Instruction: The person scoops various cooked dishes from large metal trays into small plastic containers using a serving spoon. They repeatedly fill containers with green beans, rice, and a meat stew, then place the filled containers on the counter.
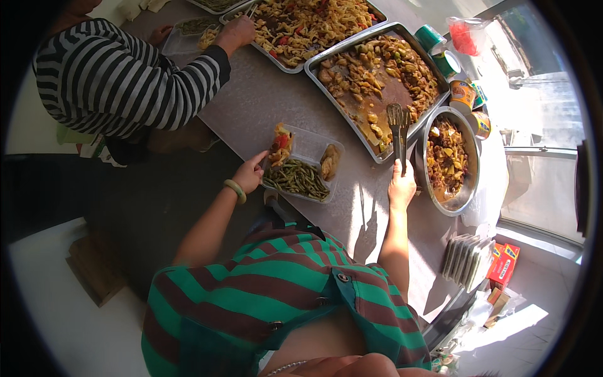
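Observation:
A clear plastic compartment container (308,141) sits at the table's near edge, with green beans (297,179), a yellow-and-red food (281,145) and a few brown pieces (330,162) in separate sections. My left hand (249,174) grips its left rim with thumb and index finger. In my right hand (402,186) are slotted metal serving tongs (399,127), held by the handles. Their heads reach over the near corner of a steel tray (330,92) of brown cooked chunks (367,66). Part of that tray's bottom is bare and coated in sauce.
An oval steel bowl (429,184) of braised food stands right of my right hand. Paper cups (460,95) line the window side. Stacked containers (464,261) and a red box (505,266) lie lower right. A striped-sleeved co-worker (122,80) works at another tray (301,70) across the left.

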Tool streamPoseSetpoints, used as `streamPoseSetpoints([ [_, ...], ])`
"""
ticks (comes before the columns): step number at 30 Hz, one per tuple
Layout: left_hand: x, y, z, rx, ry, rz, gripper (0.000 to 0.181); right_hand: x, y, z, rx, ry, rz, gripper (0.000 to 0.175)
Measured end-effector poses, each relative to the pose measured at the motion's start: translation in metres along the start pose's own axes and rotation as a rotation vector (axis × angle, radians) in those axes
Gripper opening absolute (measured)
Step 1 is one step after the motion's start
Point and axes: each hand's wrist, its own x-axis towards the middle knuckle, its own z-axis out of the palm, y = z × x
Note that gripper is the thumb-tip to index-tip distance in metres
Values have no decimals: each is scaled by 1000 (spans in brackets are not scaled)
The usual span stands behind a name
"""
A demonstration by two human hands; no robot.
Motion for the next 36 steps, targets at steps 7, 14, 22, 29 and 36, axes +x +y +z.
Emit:
streamPoseSetpoints([
  [7,1,11,3,98,11,-58,62,10,37,23,-434,-13,-67,46],
  [14,1,17,23,194,-40,-95,63,-5,27,27,-56,198,-130,48],
  [22,-4,14,83,245,-165,-69,61,21,31,-28,183,-41,155,44],
  [29,-18,12,164,150,-236,-84,59,79,169,-196,50,-272,489,49],
  [36,-25,9,216,139,-201,-80,58,123,223,-250,-106,-611,480,50],
])
